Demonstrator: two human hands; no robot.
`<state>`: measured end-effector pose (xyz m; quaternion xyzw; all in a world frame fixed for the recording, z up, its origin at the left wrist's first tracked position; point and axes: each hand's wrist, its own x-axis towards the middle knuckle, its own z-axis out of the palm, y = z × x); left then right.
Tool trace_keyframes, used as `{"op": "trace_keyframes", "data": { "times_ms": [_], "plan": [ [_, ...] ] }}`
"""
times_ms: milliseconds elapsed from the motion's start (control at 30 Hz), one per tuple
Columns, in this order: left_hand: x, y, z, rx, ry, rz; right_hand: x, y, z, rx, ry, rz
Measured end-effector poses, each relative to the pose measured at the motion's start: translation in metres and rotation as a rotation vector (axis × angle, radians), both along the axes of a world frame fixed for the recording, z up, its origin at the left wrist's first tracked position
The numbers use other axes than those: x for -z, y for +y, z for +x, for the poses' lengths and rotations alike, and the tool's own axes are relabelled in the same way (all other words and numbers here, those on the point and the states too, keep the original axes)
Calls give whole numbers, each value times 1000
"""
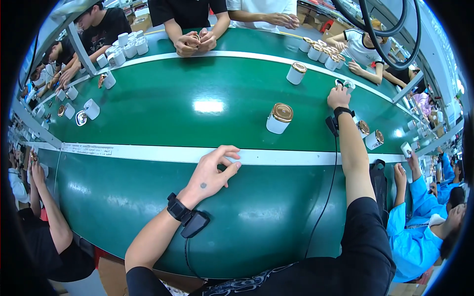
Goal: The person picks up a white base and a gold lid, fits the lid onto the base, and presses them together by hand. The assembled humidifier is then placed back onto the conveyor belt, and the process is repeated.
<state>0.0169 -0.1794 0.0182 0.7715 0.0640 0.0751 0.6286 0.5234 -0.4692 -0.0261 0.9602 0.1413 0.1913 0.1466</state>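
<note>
At the far left edge of the long green counter (276,197), a neighbour's bare forearm (55,217) came in from a black sleeve. Beyond the white rail (276,157), a white cylindrical canister (92,108) sat with a shiny round lid (81,118) just beside it, and farther back stood a cluster of white canisters (130,50). Across the way, a co-worker in black held a copper-coloured round piece (193,40) in both hands.

Nearer me, the wearer's left hand (215,170) hovered by the rail, gripping nothing, fingers loosely bent and thumb apart from them. Next came a white canister with a glossy gold lid (280,118), upright and well clear of either hand, and behind it another gold-lidded canister (296,73). The right hand (339,96) stretched far over to a small white piece (350,85); I couldn't tell whether its fingers had closed on it. Right of that wrist sat two more gold-topped canisters (375,139), and past them a co-worker in blue (419,197) held up a white canister (406,149).
</note>
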Motion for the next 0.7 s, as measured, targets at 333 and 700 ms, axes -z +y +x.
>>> {"op": "trace_keyframes", "data": {
  "times_ms": [333, 700],
  "plan": [
    [1, 1, 3, 31, 16, -3, -74, 16, 3, -444, -363, 509],
    [-3, -3, -10, -92, -170, 138, -211, 102, -232, -802, 702, 1843]
  ]
}}
